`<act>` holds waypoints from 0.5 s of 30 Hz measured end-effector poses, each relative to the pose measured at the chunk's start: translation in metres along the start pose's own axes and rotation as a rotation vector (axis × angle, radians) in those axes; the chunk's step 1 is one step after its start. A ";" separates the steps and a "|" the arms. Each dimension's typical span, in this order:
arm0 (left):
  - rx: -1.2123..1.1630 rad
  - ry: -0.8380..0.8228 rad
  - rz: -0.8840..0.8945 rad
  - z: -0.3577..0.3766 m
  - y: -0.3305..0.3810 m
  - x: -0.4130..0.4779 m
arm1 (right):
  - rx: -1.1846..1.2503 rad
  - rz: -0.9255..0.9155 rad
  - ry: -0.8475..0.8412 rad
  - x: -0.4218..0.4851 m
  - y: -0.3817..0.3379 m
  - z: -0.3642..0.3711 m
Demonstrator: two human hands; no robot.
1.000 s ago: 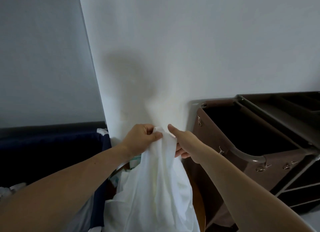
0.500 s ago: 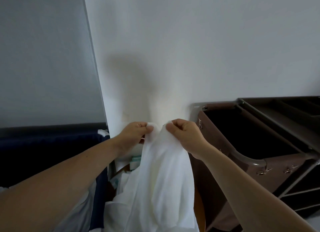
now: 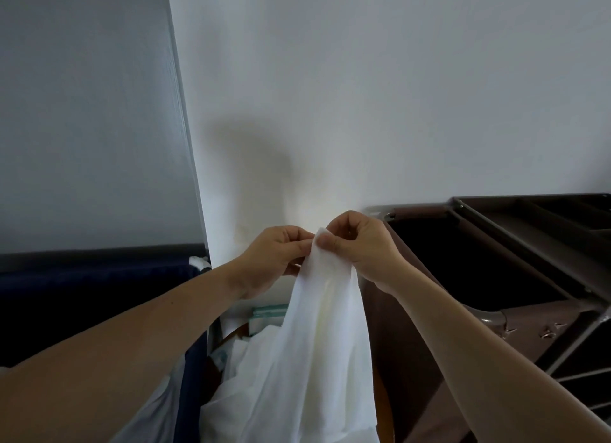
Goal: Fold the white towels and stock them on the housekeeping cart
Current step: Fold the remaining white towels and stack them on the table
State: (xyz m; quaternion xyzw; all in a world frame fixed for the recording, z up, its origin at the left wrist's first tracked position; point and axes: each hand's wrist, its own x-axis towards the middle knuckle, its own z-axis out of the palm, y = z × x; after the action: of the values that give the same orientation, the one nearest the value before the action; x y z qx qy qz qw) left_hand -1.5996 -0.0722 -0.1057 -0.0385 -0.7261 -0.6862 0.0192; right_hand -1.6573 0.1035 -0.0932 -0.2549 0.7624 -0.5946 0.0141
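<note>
A white towel hangs down in front of me from its top edge. My left hand pinches that edge from the left, and my right hand pinches it between thumb and curled fingers right beside it. Both hands touch at the towel's top corner. The brown housekeeping cart stands to the right against the wall, its dark bag compartment open on top. The towel's lower part runs out of view at the bottom.
A white wall rises straight ahead. A dark blue bin stands at the left. More white cloth and packaged items lie low between the bin and the cart. The cart's shelves show at far right.
My two hands have come together on the towel's top edge, and my right hand has curled from an open reach into a pinch. The towel hangs narrower.
</note>
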 end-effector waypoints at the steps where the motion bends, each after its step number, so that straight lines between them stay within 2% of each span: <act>1: -0.001 0.005 0.006 0.001 0.001 -0.001 | -0.019 -0.004 -0.016 0.000 -0.001 -0.001; 6: 0.058 0.023 0.044 0.001 0.013 0.002 | -0.249 -0.016 -0.143 0.004 -0.013 -0.010; 10: 0.118 0.122 0.090 0.002 0.025 0.004 | -0.427 -0.133 -0.014 0.017 -0.023 -0.008; 15: 0.286 0.227 0.316 -0.006 0.047 0.007 | -0.176 -0.181 0.209 0.040 -0.056 -0.010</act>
State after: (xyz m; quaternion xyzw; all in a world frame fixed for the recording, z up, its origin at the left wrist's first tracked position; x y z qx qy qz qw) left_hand -1.6026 -0.0757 -0.0581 -0.0712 -0.7941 -0.5648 0.2131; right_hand -1.6744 0.0868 -0.0279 -0.2594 0.7828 -0.5477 -0.1413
